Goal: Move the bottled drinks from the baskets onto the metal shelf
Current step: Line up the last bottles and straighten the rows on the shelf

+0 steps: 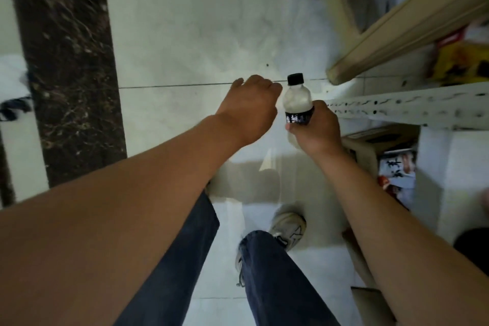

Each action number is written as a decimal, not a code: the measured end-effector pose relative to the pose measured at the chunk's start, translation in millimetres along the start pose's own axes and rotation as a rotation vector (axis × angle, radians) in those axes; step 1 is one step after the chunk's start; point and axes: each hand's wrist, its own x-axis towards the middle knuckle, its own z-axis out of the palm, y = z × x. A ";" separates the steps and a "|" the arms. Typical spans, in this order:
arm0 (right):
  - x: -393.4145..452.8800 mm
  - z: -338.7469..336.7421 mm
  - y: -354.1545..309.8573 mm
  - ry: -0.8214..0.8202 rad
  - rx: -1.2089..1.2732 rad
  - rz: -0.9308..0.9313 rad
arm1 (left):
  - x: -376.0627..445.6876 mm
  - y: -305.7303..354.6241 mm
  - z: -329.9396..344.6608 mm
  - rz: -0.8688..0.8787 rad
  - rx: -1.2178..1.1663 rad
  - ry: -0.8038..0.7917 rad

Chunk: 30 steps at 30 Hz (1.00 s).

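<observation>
A small clear bottle [297, 99] with a black cap and a dark label stands upright in the air over the floor. My right hand [316, 127] grips it round the label and lower body. My left hand [251, 103] hovers just left of the bottle with its fingers curled downward and out of sight; whether they touch the bottle I cannot tell. The pale perforated rail of the metal shelf [404, 107] runs right from the bottle. No basket is in view.
A beige plastic stool [352, 26] stands at the upper right. Under the shelf rail sits a cardboard box [383, 145] with packets. A dark marble strip [68, 69] crosses the pale tiled floor on the left. My legs and a shoe [288, 230] are below.
</observation>
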 end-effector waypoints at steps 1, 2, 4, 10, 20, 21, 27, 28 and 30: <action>-11.9 -8.2 -10.9 0.003 0.011 -0.016 | -8.7 -1.3 -11.8 -0.012 -0.004 0.013; -24.6 -17.1 -23.2 0.009 0.024 -0.038 | -20.1 -2.2 -26.1 -0.027 -0.003 0.023; -48.0 -32.6 -44.4 0.013 0.060 -0.065 | -42.0 -1.1 -49.7 -0.066 -0.013 0.034; -149.5 -78.3 -98.7 0.017 0.164 -0.131 | -142.6 28.9 -94.6 -0.087 0.073 -0.046; -291.1 -128.7 -162.7 0.067 0.275 -0.142 | -270.8 63.6 -187.4 -0.178 -0.156 0.069; -301.4 -132.3 -168.3 0.075 0.304 -0.133 | -279.6 65.6 -196.6 -0.163 -0.161 0.077; -363.8 -165.9 -204.3 0.164 0.468 -0.070 | -344.9 64.8 -258.2 -0.076 -0.120 0.108; -373.6 -173.0 -209.7 0.168 0.485 -0.066 | -356.0 63.3 -268.0 -0.068 -0.107 0.122; -394.4 -186.4 -221.3 0.182 0.496 -0.079 | -377.5 62.2 -286.8 -0.067 -0.087 0.155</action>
